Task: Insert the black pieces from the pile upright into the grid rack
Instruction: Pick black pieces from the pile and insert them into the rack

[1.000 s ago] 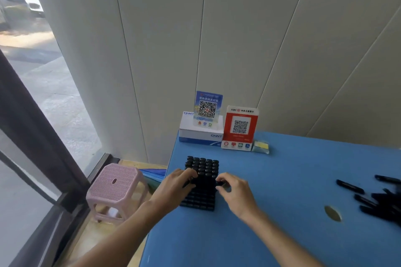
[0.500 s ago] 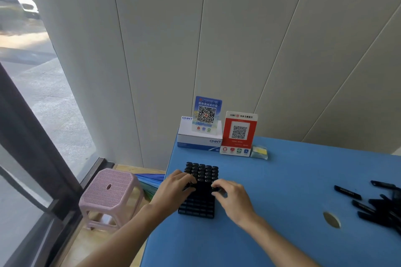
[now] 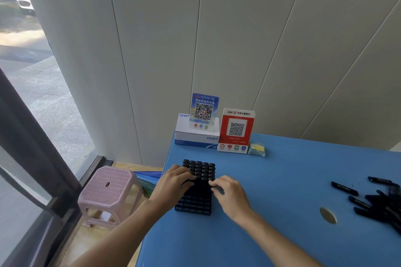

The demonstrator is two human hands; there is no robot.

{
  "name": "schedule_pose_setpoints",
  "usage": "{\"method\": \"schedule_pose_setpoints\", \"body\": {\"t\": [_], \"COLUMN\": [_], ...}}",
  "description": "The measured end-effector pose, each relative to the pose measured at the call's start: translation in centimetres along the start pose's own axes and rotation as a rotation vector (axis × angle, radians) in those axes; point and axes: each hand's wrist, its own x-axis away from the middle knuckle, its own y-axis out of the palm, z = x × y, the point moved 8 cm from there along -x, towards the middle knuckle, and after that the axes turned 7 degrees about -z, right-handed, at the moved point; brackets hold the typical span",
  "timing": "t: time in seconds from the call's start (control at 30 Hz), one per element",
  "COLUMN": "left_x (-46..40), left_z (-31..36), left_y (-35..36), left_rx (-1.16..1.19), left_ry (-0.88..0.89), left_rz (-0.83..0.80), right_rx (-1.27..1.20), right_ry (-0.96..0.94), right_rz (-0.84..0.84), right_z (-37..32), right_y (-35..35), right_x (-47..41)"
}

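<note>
- Head view: the rack, a black plastic grid, lies on the blue table near its left edge, with its long axis running away from the person toward the wall.
- Its far half is filled with black pieces standing upright, their rounded glossy tops in neat rows; the near rows show bare slots.
- The left hand rests on the rack's left side, fingers curled over the standing pieces; whether it grips one I cannot tell.
- The right hand is at the rack's right edge, fingers bent and the fingertips touching the pieces there; what it holds, if anything, is hidden.
- The pile of loose pieces lies well apart at the table's right edge: slim, flat black bars lying on their sides and pointing various ways.
- A round hole is cut in the tabletop near the pile.
- Against the panelled wall stand a white box, a blue QR card on it, and a red QR card just beside it.
- A pink, perforated plastic stool sits on the floor left of the table.
</note>
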Motion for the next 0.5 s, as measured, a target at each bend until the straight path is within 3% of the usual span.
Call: {"method": "schedule_pose_setpoints", "body": {"t": [0.5], "left_x": [0.7], "left_z": [-0.4], "left_y": [-0.2], "left_rx": [-0.042], "left_ry": [-0.043], "left_rz": [0.041], "right_rx": [0.027], "right_ry": [0.066], "right_rz": [-0.049], "right_z": [-1.2], "right_y": [0.0], "right_x": [0.4]}}
